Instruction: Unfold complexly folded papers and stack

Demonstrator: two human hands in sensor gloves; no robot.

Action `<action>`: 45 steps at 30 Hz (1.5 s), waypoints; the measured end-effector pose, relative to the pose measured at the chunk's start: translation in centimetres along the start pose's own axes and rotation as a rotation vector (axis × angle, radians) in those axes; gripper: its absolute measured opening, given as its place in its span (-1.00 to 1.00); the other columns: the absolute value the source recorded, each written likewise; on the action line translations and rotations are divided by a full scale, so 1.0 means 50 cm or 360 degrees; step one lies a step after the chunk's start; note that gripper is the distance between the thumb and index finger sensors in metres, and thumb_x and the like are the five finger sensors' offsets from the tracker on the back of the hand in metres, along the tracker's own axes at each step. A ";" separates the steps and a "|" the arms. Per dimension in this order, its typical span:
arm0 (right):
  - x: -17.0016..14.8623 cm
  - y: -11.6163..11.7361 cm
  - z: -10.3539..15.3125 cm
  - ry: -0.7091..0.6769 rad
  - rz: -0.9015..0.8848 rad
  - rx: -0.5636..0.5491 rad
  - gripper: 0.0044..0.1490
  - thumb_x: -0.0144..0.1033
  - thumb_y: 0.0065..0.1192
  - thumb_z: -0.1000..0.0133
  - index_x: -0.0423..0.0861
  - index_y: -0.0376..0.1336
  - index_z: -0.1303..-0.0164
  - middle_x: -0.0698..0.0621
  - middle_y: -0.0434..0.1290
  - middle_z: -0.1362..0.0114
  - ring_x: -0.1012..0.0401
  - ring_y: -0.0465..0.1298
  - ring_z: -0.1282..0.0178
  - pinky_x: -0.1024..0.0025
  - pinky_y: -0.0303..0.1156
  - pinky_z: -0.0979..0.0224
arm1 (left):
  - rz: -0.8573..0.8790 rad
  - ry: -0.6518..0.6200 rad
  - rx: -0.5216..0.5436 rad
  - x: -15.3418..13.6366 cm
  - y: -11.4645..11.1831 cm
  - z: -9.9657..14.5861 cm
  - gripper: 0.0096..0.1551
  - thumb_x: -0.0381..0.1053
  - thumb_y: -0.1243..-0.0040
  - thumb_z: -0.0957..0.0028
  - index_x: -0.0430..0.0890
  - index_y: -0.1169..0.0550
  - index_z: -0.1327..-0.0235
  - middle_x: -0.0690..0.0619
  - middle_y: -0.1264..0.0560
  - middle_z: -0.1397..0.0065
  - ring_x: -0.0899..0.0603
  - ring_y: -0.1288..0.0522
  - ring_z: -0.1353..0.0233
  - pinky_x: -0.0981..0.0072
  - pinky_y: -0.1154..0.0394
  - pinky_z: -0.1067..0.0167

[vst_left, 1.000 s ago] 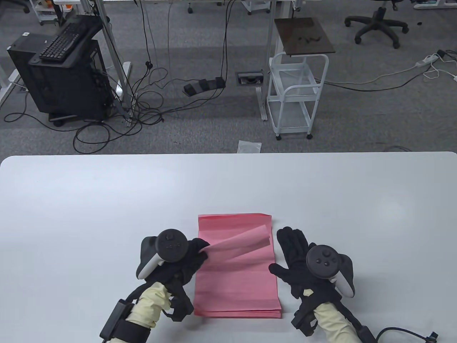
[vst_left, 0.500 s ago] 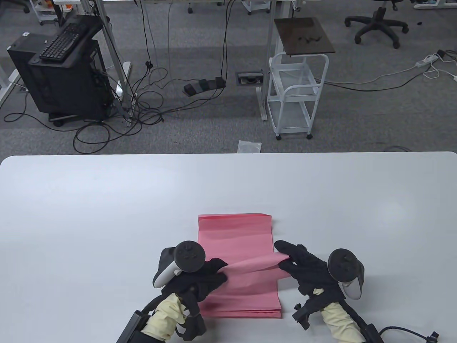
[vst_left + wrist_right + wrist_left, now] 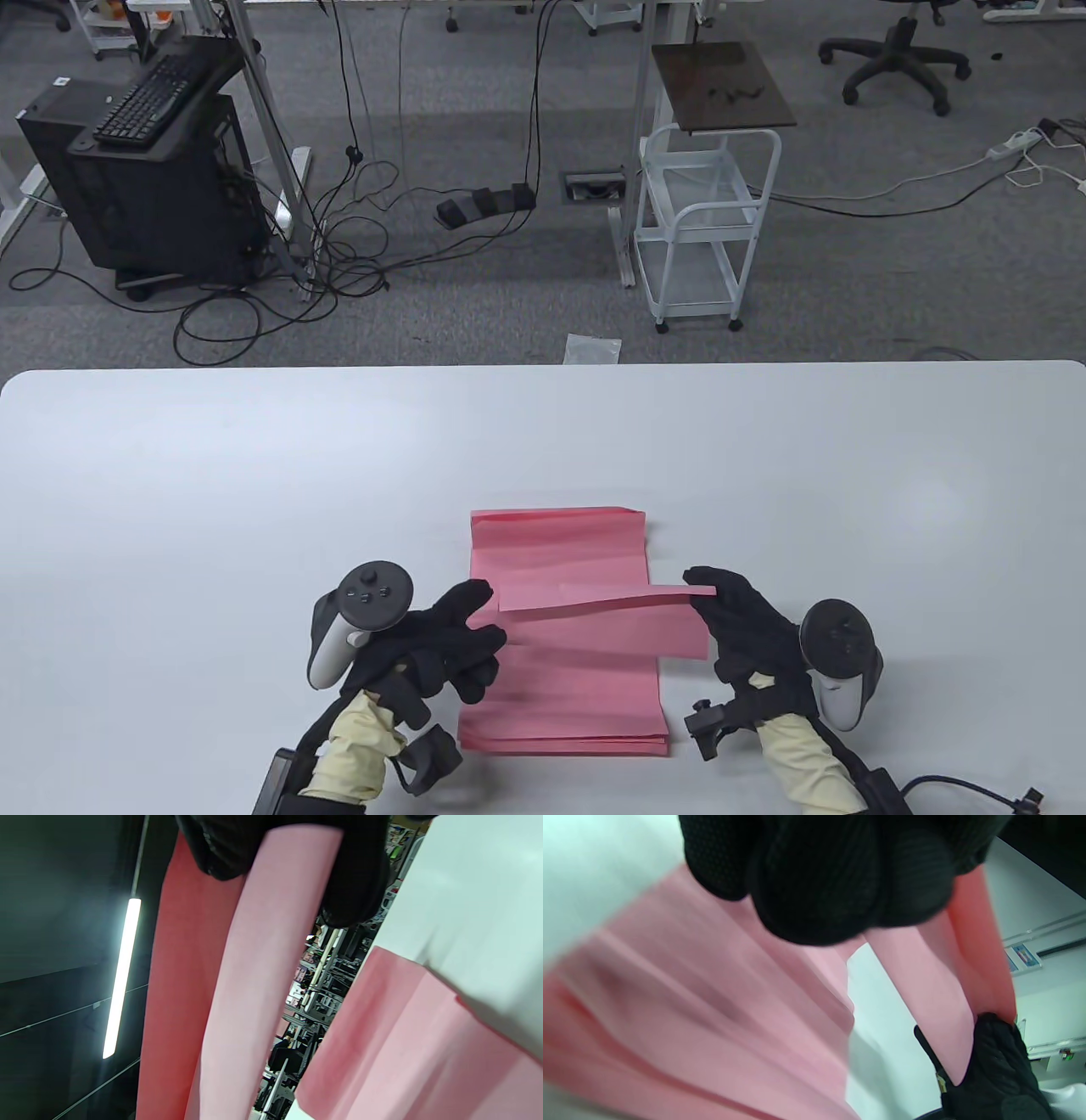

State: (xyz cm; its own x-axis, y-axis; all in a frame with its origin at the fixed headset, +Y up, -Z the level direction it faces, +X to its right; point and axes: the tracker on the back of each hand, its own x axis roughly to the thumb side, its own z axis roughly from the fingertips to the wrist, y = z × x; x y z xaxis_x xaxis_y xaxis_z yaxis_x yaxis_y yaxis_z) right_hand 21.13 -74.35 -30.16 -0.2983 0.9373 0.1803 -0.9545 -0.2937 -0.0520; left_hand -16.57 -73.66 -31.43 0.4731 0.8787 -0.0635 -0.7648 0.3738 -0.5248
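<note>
A stack of unfolded pink sheets (image 3: 560, 543) lies flat on the white table (image 3: 254, 475), near its front edge. Both hands hold a partly folded pink paper (image 3: 607, 624) stretched level just above the stack. My left hand (image 3: 484, 615) holds its left end between thumb and fingers. My right hand (image 3: 708, 607) pinches its right end, which juts past the stack's right edge. In the left wrist view the paper (image 3: 925, 984) runs from my left fingers (image 3: 818, 878) to the right hand (image 3: 997, 1065). In the right wrist view it (image 3: 237, 984) hangs from my right fingers (image 3: 356, 870) above the stack (image 3: 403, 1052).
Beyond the table's far edge are a white wire cart (image 3: 704, 221), a black computer tower with a keyboard (image 3: 153, 170), floor cables and an office chair (image 3: 899, 59). A small clear bag (image 3: 592, 348) lies on the carpet.
The right hand took hold of the paper's right end, and the hands drew apart. The paper went from a slack curl to a wider flat strip. The left hand shifted left.
</note>
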 end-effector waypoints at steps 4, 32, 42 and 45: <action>0.008 0.013 0.003 -0.0066 -0.0063 0.0081 -0.54 -0.23 0.21 -0.10 -0.08 0.36 -0.18 0.03 0.57 0.00 0.01 0.54 -0.13 -0.19 0.02 -0.58 | 0.0150 0.0049 0.0151 -0.007 -0.013 0.000 -0.39 0.09 -0.21 -0.14 -0.20 -0.46 -0.36 0.24 -0.77 0.44 0.11 -0.77 0.46 0.19 -0.62 -0.10; 0.031 0.035 -0.159 0.0439 -0.0134 0.0192 -0.53 -0.18 0.24 -0.10 -0.32 0.47 0.15 -0.04 0.63 0.25 0.00 0.58 -0.04 -0.20 0.00 -0.55 | 0.0166 -0.0431 0.0437 -0.033 -0.023 0.048 -0.09 -0.19 -0.09 -0.15 0.35 0.13 -0.48 0.10 -0.43 -0.39 -0.09 -0.55 -0.33 -0.24 -0.16 -0.54; 0.022 0.035 -0.174 0.0485 -0.0130 0.0280 -0.53 -0.19 0.24 -0.10 -0.32 0.47 0.12 -0.05 0.63 0.22 -0.01 0.57 -0.09 -0.21 -0.03 -0.57 | 0.0113 -0.0412 0.0397 -0.035 -0.018 0.047 -0.62 -0.15 -0.16 -0.14 0.20 -0.56 -0.18 0.08 -0.50 -0.39 -0.08 -0.59 -0.33 -0.24 -0.19 -0.51; 0.025 0.035 -0.184 0.0488 -0.0091 0.0265 -0.53 -0.19 0.23 -0.10 -0.31 0.47 0.11 -0.05 0.63 0.21 -0.01 0.57 -0.09 -0.21 -0.03 -0.57 | 0.0018 -0.0392 0.0366 -0.032 -0.012 0.050 -0.67 -0.13 -0.16 -0.14 0.17 -0.61 -0.11 0.03 -0.44 -0.47 -0.15 -0.53 -0.42 -0.27 -0.16 -0.51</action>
State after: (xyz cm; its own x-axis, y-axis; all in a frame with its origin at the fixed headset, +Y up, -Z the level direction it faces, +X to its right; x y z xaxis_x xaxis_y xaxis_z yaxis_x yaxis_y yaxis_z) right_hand 19.05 -71.95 -39.07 -0.2559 0.9585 -0.1261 -0.9634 -0.2421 0.1149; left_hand -17.93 -74.56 -28.90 0.3657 0.9179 0.1537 -0.8612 0.3964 -0.3183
